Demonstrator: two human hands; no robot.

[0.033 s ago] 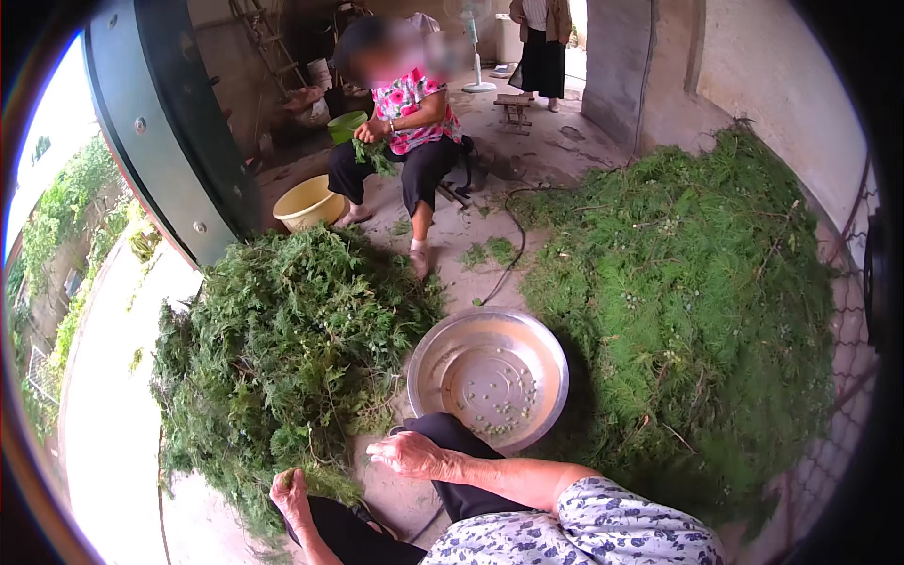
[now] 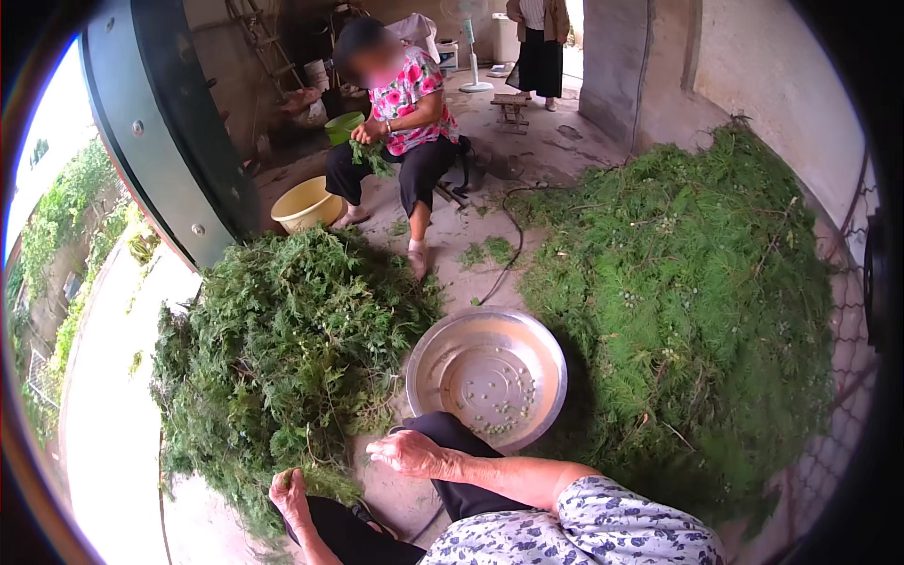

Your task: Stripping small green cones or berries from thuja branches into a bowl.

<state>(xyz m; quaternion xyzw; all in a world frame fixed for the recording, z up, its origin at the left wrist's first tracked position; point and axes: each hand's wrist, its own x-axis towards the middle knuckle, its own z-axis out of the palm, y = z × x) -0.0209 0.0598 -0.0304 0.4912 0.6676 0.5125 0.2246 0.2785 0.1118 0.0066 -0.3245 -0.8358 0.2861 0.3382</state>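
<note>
My left hand (image 2: 292,504) is closed over my left thigh, its fingers on a yellow-green evergreen sprig (image 2: 326,484) that spreads out beside it. My right hand (image 2: 411,454) hovers near my right knee with the fingers curled in; whatever it may pinch is hidden. Just beyond that knee stands a wide metal basin (image 2: 557,363), with small pale green berries (image 2: 504,410) scattered over its bottom. A heap of cut evergreen branches (image 2: 282,348) lies ahead of my left hand.
To the right rises a larger heap of feathery green branches (image 2: 687,301). A seated co-worker (image 2: 411,104) holds a green sprig, near a yellow basin (image 2: 307,205) and a green basin (image 2: 345,127). Behind are a low stool (image 2: 509,111), a fan (image 2: 476,85) and a standing person (image 2: 539,47). A dark cable (image 2: 513,245) crosses the floor.
</note>
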